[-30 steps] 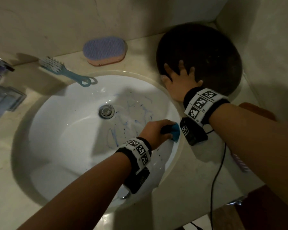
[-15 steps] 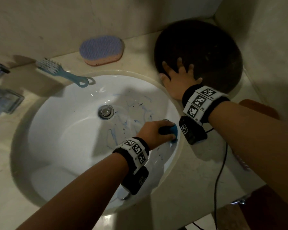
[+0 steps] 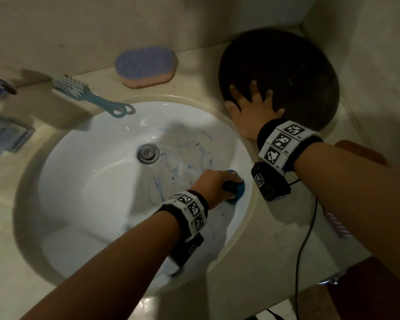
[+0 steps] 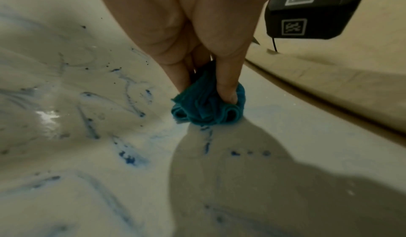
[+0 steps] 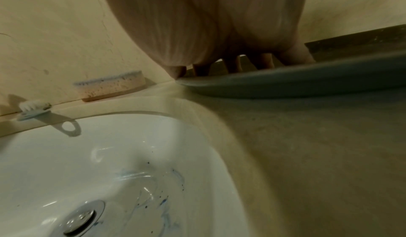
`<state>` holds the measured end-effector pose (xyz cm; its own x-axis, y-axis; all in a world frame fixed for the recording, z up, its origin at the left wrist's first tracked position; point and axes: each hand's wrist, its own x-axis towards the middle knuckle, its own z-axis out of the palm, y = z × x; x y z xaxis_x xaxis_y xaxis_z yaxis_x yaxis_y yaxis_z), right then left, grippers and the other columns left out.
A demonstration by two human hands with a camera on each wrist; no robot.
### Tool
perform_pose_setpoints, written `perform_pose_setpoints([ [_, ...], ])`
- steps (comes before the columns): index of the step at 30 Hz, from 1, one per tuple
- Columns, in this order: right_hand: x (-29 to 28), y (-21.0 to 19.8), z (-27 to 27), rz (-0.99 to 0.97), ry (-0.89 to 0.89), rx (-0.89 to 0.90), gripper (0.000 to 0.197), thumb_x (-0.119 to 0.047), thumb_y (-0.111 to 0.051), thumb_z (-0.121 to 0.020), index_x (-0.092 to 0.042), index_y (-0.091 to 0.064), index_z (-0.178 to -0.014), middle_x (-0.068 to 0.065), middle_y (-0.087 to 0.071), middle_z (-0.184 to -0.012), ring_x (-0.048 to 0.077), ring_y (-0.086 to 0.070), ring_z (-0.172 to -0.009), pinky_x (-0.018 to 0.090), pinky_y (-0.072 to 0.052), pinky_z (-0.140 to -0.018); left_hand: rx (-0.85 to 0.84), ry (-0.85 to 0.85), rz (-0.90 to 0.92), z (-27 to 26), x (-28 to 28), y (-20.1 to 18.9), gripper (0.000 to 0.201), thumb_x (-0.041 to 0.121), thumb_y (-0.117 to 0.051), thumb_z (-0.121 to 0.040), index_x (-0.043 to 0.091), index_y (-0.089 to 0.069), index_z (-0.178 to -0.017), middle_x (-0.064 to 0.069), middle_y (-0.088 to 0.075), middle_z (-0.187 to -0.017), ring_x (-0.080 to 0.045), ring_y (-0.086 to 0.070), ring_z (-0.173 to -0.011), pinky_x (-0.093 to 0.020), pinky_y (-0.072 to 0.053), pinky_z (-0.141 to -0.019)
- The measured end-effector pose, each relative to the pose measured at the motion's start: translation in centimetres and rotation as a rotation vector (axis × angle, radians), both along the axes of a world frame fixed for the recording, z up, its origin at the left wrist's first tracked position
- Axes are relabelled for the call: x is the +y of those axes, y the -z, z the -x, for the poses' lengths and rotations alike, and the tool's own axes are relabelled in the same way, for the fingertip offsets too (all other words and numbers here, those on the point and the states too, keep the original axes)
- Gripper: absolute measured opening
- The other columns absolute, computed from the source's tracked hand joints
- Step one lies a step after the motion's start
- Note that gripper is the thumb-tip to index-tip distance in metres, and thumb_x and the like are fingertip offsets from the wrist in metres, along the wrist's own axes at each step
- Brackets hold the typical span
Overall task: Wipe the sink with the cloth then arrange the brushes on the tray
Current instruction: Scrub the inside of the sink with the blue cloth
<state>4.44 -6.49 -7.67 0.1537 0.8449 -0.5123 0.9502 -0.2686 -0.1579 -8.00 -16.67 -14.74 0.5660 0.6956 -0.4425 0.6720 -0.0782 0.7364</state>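
Now left hand (image 3: pixel 214 184) fingers clamped on cloth (image 4: pixel 208 107) in sink (image 3: pixel 79 181); right hand (image 3: pixel 252 112) fingers spread on tray (image 3: pixel 298 65).

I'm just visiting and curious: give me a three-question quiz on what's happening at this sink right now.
1. True or false: the left hand pinches a bunched blue cloth against the sink wall.
2. What does the right hand rest on?
A. the sponge
B. the round dark tray
C. the drain plug
3. Fill in: the blue-handled brush lies on the ____, behind the basin.

Key
1. True; blue streaks remain in the basin.
2. B; its fingers lie spread flat over the tray's near edge.
3. Countertop; no brush is on the tray yet.
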Motion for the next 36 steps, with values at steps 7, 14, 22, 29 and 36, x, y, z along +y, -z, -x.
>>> perform_pose_setpoints([
  [7, 0.1, 0.5, -0.2, -0.012, -0.015, -0.008, 0.051, -0.055, -0.016, -0.096, -0.050, 0.001, -0.144, -0.003, 0.015, -0.158, 0.037, 0.013, -0.144, 0.069, -0.002, -0.109, -0.055, -0.186, -0.040, 0.0, 2.0, 1.0, 0.044, 0.009, -0.070, -0.080, 0.016, -0.061, -0.123, -0.005, -0.060, -0.128, -0.019, -0.054, -0.120, -0.012, -0.031, -0.095],
  [14, 0.0, -0.3, -0.3, -0.017, -0.014, 0.026, 0.054, -0.054, -0.024, -0.096, -0.046, -0.003, -0.145, -0.001, 0.011, -0.159, 0.038, 0.009, -0.145, 0.066, -0.004, -0.112, -0.002, -0.045, 0.012, 0.2, 1.7, 0.4, 0.050, 0.016, -0.073, -0.078, 0.021, -0.057, -0.125, -0.004, -0.061, -0.125, -0.019, -0.056, -0.116, -0.017, -0.038, -0.092],
  [22, -8.0, -3.7, -1.0, -0.298, 0.041, 0.142, 0.066, -0.028, -0.052, -0.092, -0.029, -0.018, -0.148, 0.006, -0.013, -0.156, 0.030, -0.018, -0.142, 0.043, -0.021, -0.117, -0.012, 0.059, 0.052, 1.1, 0.2, -1.6, 0.048, 0.005, -0.064, -0.082, 0.017, -0.051, -0.127, -0.011, -0.059, -0.125, -0.028, -0.054, -0.116, -0.035, -0.044, -0.098],
  [29, -17.5, -1.4, -1.0, -0.072, 0.078, -0.046, 0.072, -0.029, -0.049, -0.093, -0.031, -0.005, -0.149, 0.003, 0.003, -0.159, 0.027, -0.003, -0.147, 0.042, -0.013, -0.119, -0.053, 0.058, 0.079, 1.7, -1.0, -1.5, 0.037, 0.016, -0.060, -0.088, 0.020, -0.053, -0.125, -0.008, -0.061, -0.121, -0.025, -0.056, -0.111, -0.023, -0.040, -0.086],
  [36, -18.4, 0.8, -2.0, 0.053, 0.113, -0.077, 0.070, -0.042, -0.036, -0.096, -0.034, 0.011, -0.148, 0.001, 0.020, -0.157, 0.029, 0.015, -0.145, 0.050, -0.005, -0.117, -0.084, 0.076, 0.054, 1.5, -2.2, -0.6, 0.050, 0.010, -0.068, -0.081, 0.016, -0.049, -0.128, -0.009, -0.060, -0.121, -0.024, -0.056, -0.112, -0.019, -0.037, -0.088],
])
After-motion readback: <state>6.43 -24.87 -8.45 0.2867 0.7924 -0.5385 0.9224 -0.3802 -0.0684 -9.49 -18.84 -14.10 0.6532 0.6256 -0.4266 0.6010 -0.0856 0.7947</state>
